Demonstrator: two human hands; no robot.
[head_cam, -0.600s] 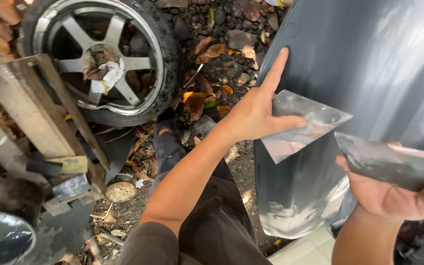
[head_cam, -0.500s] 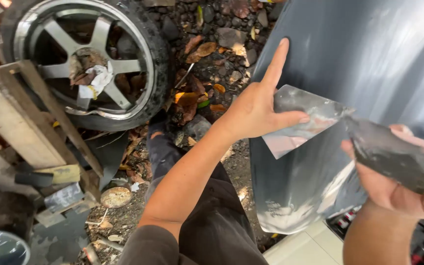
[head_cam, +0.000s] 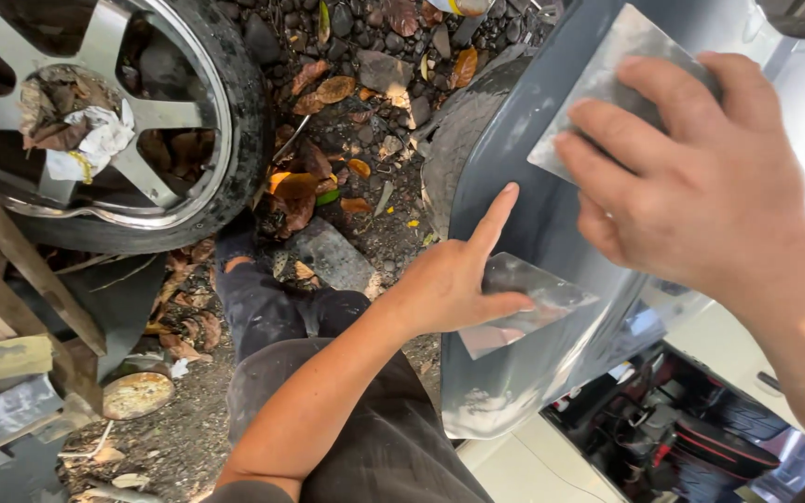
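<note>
Up close, the left hand [head_cam: 454, 284] pinches a thin metal spreader [head_cam: 528, 303] between thumb and bent fingers, while its forefinger stands straight and lies along the grey panel [head_cam: 514, 168]. The spreader's broad edge points right and sits flat against the panel's lower curve. The right hand [head_cam: 701, 177] presses a second spreader [head_cam: 598, 88] to the panel higher up, four fingers spread across the plate's back; the thumb is hidden, so I cannot tell whether it closes underneath.

Both plates look light, thin and springy, with bare shiny faces that are probably slick and edges likely sharp enough to mind. A hold near the back edge, as the left hand has it, seems soundest, leaving the working edge free. The panel is a curved, smooth, glossy body part, probably stiff but easy to scratch, and it stands upright in front of the person's knees, its bottom lip just above the pale floor.

Beyond the panel, a wheel [head_cam: 95, 121] lies at upper left on stones and dry leaves, a crumpled white rag [head_cam: 95, 144] in its hub. Wooden boards [head_cam: 11, 261] lean at the left edge. A round rusty lid [head_cam: 137, 394] lies on the dirt below them. No package, label or sign is legible anywhere.
</note>
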